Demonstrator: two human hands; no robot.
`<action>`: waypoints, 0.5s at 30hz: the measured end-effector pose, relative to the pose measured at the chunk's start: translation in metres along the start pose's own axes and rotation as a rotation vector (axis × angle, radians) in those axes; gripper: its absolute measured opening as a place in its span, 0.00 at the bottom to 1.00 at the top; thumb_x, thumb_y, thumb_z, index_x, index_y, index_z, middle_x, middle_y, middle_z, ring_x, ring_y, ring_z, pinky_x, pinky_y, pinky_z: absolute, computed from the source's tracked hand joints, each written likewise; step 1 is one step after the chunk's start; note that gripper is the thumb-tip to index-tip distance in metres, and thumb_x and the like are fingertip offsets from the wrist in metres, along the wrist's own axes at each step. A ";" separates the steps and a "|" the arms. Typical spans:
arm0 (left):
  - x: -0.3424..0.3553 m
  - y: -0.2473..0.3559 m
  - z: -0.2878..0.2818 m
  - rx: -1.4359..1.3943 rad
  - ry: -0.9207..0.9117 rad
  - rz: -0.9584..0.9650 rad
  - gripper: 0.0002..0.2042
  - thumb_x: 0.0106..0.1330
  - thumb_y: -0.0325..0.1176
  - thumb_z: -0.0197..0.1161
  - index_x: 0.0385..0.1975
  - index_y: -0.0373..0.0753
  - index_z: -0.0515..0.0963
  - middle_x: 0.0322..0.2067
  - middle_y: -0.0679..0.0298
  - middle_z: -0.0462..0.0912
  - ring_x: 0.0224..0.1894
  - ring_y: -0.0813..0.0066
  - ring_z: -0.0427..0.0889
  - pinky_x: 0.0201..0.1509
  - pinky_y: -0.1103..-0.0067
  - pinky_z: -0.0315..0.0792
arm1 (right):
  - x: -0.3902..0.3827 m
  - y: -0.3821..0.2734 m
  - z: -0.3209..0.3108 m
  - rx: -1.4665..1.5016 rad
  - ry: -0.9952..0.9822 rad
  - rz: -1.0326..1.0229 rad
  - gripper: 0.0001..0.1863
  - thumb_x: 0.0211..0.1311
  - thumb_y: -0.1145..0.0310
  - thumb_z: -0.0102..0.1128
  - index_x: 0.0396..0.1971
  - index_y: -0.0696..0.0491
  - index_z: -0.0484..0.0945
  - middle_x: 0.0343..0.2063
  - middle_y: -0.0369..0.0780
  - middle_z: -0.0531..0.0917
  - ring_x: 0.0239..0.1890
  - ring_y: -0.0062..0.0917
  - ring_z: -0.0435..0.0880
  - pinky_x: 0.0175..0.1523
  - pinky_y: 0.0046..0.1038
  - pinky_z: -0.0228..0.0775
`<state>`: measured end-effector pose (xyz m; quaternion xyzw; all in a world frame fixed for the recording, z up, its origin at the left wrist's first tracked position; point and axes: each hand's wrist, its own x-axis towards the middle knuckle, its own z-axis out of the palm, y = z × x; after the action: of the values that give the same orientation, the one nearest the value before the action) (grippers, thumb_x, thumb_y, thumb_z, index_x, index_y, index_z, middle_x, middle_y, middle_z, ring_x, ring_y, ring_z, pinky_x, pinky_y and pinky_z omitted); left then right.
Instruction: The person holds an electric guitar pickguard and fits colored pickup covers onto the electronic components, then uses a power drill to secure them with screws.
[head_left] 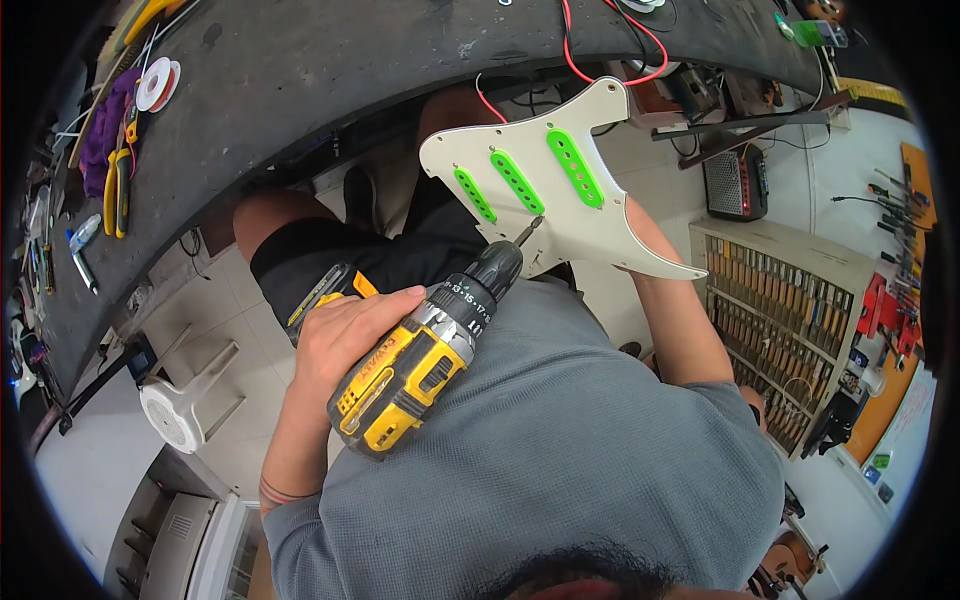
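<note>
My left hand (345,335) is wrapped round the grip of a yellow and black cordless drill (415,370). The drill's bit (527,232) meets a white guitar pickguard (535,240) just by the lower end of the middle pickup. Three bright green pickups (575,168) are set in the pickguard, with small screws near their ends. From behind, at the pickguard's right side, my right hand (645,232) holds it up; the plate hides most of its fingers. Above my lap, the pickguard is raised and tilted toward me, and red wire (490,103) shows behind it.
A dark workbench (330,80) curves across the front and left. On it lie yellow-handled pliers (117,195), a wire spool (157,84), a purple cloth (103,140) and red and black wires (650,60). To the right stand a tool rack (780,320) and a small amplifier (735,185); a white stool (175,412) is at left.
</note>
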<state>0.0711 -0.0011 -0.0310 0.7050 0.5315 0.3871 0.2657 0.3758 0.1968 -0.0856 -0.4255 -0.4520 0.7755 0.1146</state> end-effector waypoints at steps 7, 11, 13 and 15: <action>0.004 0.005 -0.002 0.074 -0.014 0.038 0.25 0.57 0.32 0.73 0.57 0.36 0.82 0.37 0.56 0.90 0.35 0.65 0.91 0.37 0.74 0.80 | -0.003 -0.008 0.012 0.149 -0.033 -0.002 0.36 0.70 0.66 0.68 0.75 0.57 0.66 0.64 0.41 0.80 0.64 0.22 0.80 0.66 0.28 0.73; 0.000 0.005 -0.001 0.085 -0.031 0.044 0.26 0.56 0.32 0.72 0.57 0.35 0.81 0.35 0.57 0.89 0.32 0.66 0.90 0.34 0.75 0.78 | -0.006 -0.005 0.011 0.126 -0.019 0.012 0.36 0.70 0.65 0.68 0.75 0.57 0.67 0.64 0.40 0.80 0.64 0.21 0.79 0.66 0.27 0.72; 0.000 0.006 0.000 0.072 -0.011 0.028 0.25 0.57 0.32 0.72 0.57 0.35 0.81 0.35 0.57 0.89 0.33 0.66 0.90 0.34 0.74 0.78 | -0.007 -0.006 0.012 0.115 -0.024 0.012 0.35 0.71 0.66 0.68 0.75 0.57 0.67 0.64 0.39 0.80 0.63 0.21 0.79 0.66 0.27 0.72; 0.002 0.010 -0.002 0.066 -0.019 0.016 0.25 0.57 0.32 0.72 0.58 0.36 0.81 0.35 0.57 0.89 0.33 0.66 0.90 0.34 0.74 0.78 | -0.007 -0.010 0.015 0.126 -0.029 0.022 0.35 0.71 0.66 0.67 0.74 0.57 0.67 0.64 0.39 0.80 0.63 0.20 0.79 0.67 0.27 0.72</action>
<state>0.0753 -0.0019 -0.0211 0.7213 0.5359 0.3646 0.2443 0.3667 0.1899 -0.0707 -0.4112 -0.3994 0.8096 0.1262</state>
